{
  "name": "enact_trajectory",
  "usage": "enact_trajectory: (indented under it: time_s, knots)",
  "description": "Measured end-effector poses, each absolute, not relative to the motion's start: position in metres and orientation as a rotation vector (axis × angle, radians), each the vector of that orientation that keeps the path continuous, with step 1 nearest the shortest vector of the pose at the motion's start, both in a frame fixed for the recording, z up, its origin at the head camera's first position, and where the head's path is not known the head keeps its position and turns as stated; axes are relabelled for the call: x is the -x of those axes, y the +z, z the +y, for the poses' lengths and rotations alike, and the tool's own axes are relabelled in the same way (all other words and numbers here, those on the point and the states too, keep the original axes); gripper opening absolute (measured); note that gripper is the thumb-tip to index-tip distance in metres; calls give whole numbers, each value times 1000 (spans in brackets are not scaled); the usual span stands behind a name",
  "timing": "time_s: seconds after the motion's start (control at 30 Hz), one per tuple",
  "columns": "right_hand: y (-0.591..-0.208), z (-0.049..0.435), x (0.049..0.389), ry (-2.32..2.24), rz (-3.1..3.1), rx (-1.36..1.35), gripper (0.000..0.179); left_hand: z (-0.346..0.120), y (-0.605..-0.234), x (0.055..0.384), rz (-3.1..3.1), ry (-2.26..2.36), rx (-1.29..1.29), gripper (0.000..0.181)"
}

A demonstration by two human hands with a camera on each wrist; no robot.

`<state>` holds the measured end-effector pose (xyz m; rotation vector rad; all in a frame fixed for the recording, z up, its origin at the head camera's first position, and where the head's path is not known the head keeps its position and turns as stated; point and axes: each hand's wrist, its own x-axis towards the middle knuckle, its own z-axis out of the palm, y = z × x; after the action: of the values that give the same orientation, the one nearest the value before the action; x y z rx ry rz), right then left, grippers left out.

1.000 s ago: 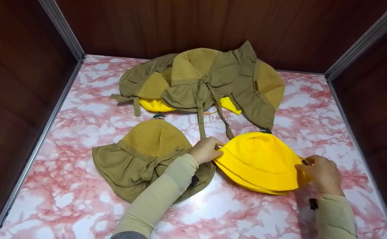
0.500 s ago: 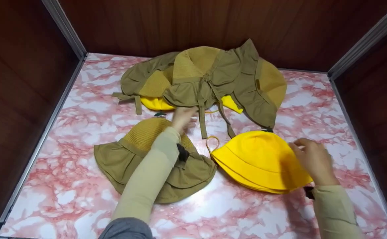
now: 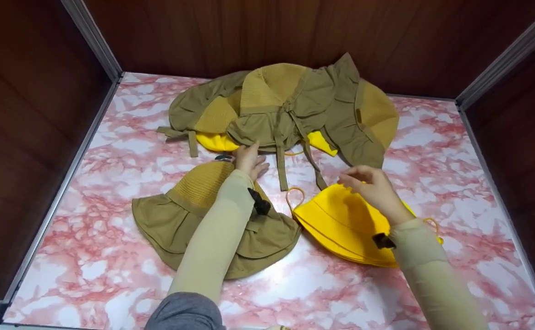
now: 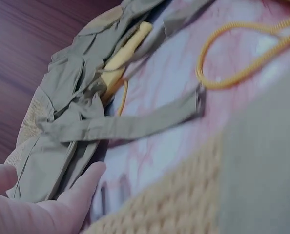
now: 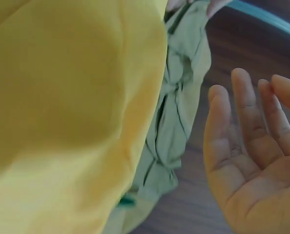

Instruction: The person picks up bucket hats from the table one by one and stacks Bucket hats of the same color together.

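Observation:
My left hand (image 3: 249, 162) reaches past a front straw-crowned olive hat (image 3: 203, 188) to the front brim of an olive hat (image 3: 274, 91) in the back pile. In the left wrist view its fingers (image 4: 86, 183) are extended beside that brim; whether they touch it I cannot tell. Over a stack of yellow bucket hats (image 3: 336, 224) hovers my right hand (image 3: 375, 190), holding nothing. The right wrist view shows its fingers (image 5: 247, 107) spread and loosely bent, apart from the yellow cloth (image 5: 62, 97).
Another olive hat (image 3: 377, 114) lies at the pile's right, with yellow fabric (image 3: 217, 142) showing underneath. Long ties (image 3: 280, 169) trail forward over the marbled tabletop (image 3: 88, 256). A yellow cord loop (image 3: 295, 195) sits beside the stack. Dark wooden panels (image 3: 249, 32) enclose the table.
Both hands have left the yellow hats' brim. My left hand has moved back and left to the rear pile; my right hand has lifted and swung left over the yellow stack.

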<state>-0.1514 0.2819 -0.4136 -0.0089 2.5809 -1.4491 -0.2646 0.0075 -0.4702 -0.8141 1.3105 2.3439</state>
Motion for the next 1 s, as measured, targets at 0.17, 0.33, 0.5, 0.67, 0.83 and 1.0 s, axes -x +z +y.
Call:
enact_trajectory:
  time_s: [0.17, 0.33, 0.5, 0.67, 0.83, 1.0]
  knots:
    - [-422, 262, 164, -1668, 2424, 2, 32, 14, -470, 264, 1230, 2392, 864, 91]
    - [-428, 244, 177, -1870, 2221, -48, 23, 18, -470, 268, 1172, 2480, 906, 87]
    - [-425, 228, 190, -2233, 1719, -160, 13, 23, -470, 277, 1091, 2537, 880, 78]
    - [-424, 213, 206, -2409, 1334, -311, 15, 26, -471, 282, 1091, 2556, 857, 57]
    - [-434, 205, 226, -2468, 1207, -541, 32, 31, -467, 277, 1029, 2632, 800, 11]
    - [-447, 203, 240, -2515, 1139, -770, 58, 44, -461, 259, 910, 2697, 735, 4]
